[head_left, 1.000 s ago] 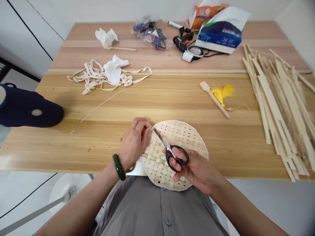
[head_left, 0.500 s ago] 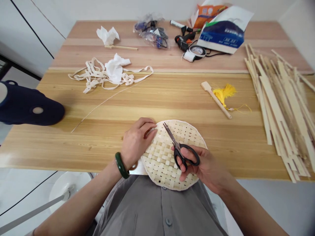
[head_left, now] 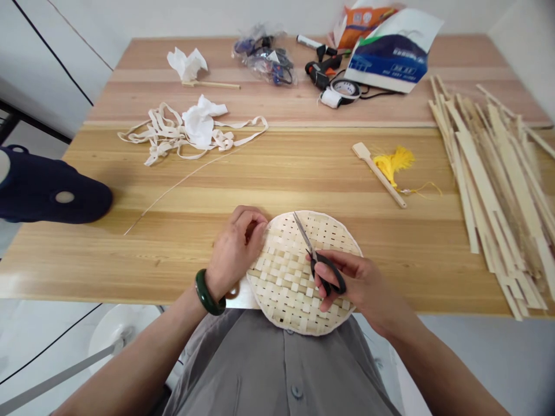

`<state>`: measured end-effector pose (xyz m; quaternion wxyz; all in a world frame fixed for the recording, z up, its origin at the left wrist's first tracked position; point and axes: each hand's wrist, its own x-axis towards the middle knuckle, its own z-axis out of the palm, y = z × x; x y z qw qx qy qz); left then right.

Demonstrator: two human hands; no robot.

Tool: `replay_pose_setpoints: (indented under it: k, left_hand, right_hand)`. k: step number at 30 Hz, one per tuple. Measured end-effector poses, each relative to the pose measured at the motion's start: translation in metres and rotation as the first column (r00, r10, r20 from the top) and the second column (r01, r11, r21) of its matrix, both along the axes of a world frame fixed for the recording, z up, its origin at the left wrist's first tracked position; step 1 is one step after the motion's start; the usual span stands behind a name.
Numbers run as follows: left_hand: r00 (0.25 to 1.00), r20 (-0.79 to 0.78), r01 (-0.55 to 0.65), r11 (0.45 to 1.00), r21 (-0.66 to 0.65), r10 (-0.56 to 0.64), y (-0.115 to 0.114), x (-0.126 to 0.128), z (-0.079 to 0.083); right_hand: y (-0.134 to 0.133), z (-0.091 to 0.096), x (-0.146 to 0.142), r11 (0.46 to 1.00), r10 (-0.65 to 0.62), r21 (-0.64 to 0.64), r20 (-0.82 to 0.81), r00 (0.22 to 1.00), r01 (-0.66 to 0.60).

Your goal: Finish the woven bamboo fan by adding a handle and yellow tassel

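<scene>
A round woven bamboo disc (head_left: 281, 271) with a pale bound edge lies in front of me, its near part overhanging the table edge against my shirt. My right hand (head_left: 351, 280) grips black-handled scissors (head_left: 306, 234) above it, fingers in the loops; the blades look closed and point away from me. At the disc's upper left edge is my left hand (head_left: 238, 245), wearing a dark green bangle (head_left: 208, 293). Its thumb and fingers are pinched together, and whatever is between them is too small to make out.
Bamboo strips (head_left: 489, 190) are piled at right. A small wooden paddle (head_left: 379, 176) lies by a yellow tassel (head_left: 396, 162). Further left are cream ribbon (head_left: 162, 136), white tissue (head_left: 200, 122) and a dark blue bottle (head_left: 56, 190). A glue gun (head_left: 321, 72) and tape (head_left: 346, 88) are at the back.
My left hand has shifted slightly left, and its fingers have drawn together off the disc's edge. The scissors have turned in my right hand, and their handles have come closer together.
</scene>
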<state>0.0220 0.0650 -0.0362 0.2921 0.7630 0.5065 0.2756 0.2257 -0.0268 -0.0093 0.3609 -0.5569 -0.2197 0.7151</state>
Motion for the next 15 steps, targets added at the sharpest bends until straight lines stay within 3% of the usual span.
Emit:
replay_pose_setpoints:
  k: [3,7,11,13,15]
  left_hand:
    - [0.999,0.032,0.040,0.999,-0.024,-0.040,0.0012,-0.0026,0.0024]
    - [0.989,-0.035,0.139,0.989,-0.053,-0.141,0.0038,-0.0031,0.0031]
    - [0.986,-0.064,0.154,0.988,0.020,-0.153,0.0073,-0.0021,0.0017]
    - [0.987,-0.061,0.151,0.986,0.064,-0.147,0.0082,-0.0020,0.0014]
    - [0.987,-0.063,0.150,0.985,0.081,-0.146,0.0082,-0.0024,0.0014]
  right_hand:
    - [-0.0015,-0.0044,0.0004,1.000,0.008,0.011,-0.004,1.000,-0.008]
    - [-0.0054,-0.0085,0.0014,0.998,0.037,0.057,0.029,0.999,-0.038]
    - [-0.0079,-0.0050,0.0000,0.994,0.088,0.062,0.101,0.991,-0.095]
    - [-0.0086,-0.0030,-0.0006,0.990,0.126,0.046,0.178,0.976,-0.137]
    - [-0.0087,-0.0018,-0.0001,0.973,0.170,0.086,0.358,0.918,-0.213]
